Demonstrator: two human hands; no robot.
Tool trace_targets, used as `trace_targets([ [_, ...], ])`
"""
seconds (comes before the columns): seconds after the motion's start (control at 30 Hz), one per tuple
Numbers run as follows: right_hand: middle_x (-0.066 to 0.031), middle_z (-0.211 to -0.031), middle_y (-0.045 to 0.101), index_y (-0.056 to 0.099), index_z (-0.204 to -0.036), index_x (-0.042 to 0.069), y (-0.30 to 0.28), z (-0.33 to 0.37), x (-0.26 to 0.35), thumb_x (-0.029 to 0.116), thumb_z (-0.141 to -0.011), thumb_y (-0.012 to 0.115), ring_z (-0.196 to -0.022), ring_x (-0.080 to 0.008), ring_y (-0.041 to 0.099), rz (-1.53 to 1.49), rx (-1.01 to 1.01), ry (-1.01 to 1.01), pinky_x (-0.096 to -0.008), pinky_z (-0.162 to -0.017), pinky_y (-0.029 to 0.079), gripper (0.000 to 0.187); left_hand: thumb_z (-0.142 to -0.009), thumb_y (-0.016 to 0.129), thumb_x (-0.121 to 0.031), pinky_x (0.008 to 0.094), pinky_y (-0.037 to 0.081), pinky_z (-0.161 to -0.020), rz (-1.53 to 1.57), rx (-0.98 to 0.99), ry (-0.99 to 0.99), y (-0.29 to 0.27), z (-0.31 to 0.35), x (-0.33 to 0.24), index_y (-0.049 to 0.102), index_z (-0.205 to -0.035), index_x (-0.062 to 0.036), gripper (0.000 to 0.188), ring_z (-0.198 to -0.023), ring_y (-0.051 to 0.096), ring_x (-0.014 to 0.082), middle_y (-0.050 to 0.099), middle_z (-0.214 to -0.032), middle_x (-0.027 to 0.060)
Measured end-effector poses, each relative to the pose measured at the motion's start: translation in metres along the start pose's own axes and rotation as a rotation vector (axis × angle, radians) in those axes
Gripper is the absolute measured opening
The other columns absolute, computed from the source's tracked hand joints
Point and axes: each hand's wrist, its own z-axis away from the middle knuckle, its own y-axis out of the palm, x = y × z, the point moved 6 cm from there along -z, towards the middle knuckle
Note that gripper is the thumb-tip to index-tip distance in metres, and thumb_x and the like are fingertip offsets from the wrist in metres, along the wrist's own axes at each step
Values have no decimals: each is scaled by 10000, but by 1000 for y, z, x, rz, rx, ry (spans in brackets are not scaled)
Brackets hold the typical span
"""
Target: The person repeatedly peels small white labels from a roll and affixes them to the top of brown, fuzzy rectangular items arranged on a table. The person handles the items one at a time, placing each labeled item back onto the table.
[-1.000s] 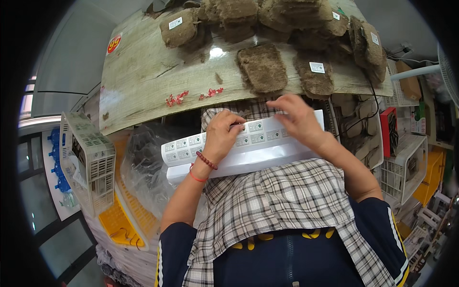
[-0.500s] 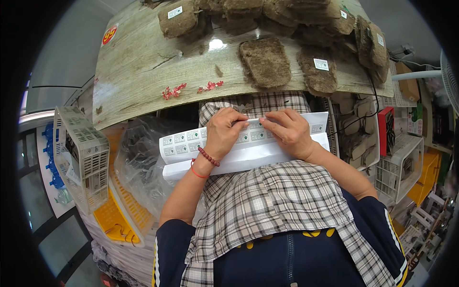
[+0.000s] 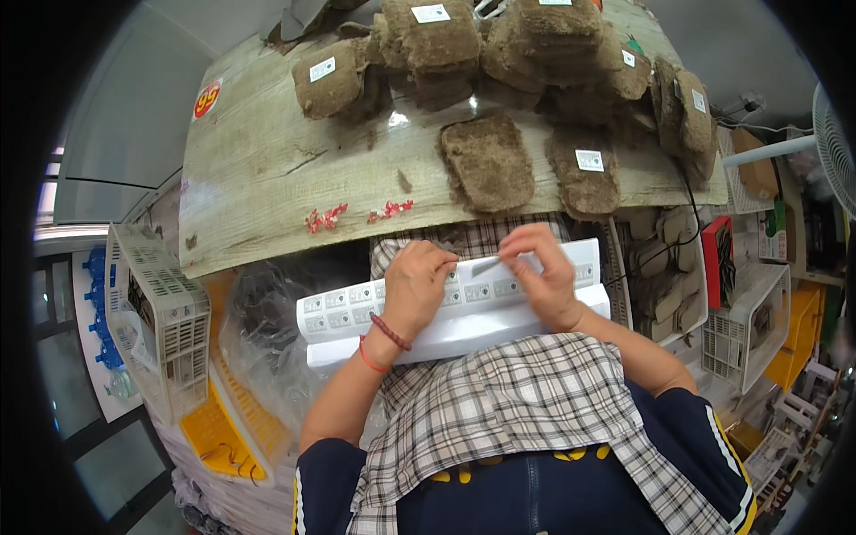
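Across my lap lies a curled white sheet of sticker labels (image 3: 352, 303), with rows of small printed labels and a rolled lower edge. My left hand (image 3: 417, 281), with a beaded bracelet and a red cord at the wrist, is closed on the sheet's upper edge near its middle. My right hand (image 3: 544, 276) is raised just above the sheet with thumb and forefinger pinched. From that pinch a small label (image 3: 486, 265) sticks out toward the left hand, seen nearly edge-on. Whether it is fully off the sheet, I cannot tell.
Ahead stands a wood-patterned table (image 3: 259, 187). A bare brown fibrous pad (image 3: 488, 165) and a labelled pad (image 3: 584, 183) lie near its edge, with stacked pads (image 3: 428, 45) behind. Crates (image 3: 169, 312) stand at left; a crate of pads (image 3: 660, 267) and a fan (image 3: 834, 143) are at right.
My right hand has lifted off the sheet and drawn slightly up and right, now with a label in its fingers. The left hand keeps its hold. The whole view has tilted up a little.
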Motion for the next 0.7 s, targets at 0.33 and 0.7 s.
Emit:
trace_targets([
  [0.33,-5,-805,648,658,-944,6,-16,-125,-75,86,-928,644,-716,-64,566,-183,90,425,-219,-636,463,83,-818,655,0,443,426,-1017,-336,-210,364,3,-70,-55,641,-1162,35,346,-1202,567,328,623,-1235,160],
  [0.7,-100,-839,698,678,-933,-7,-14,-134,-83,132,-879,674,-780,-176,646,78,95,326,-313,-727,509,148,-804,665,0,457,420,-1023,-321,-156,355,14,-73,-45,621,-1179,61,383,-1191,569,342,610,-1233,186],
])
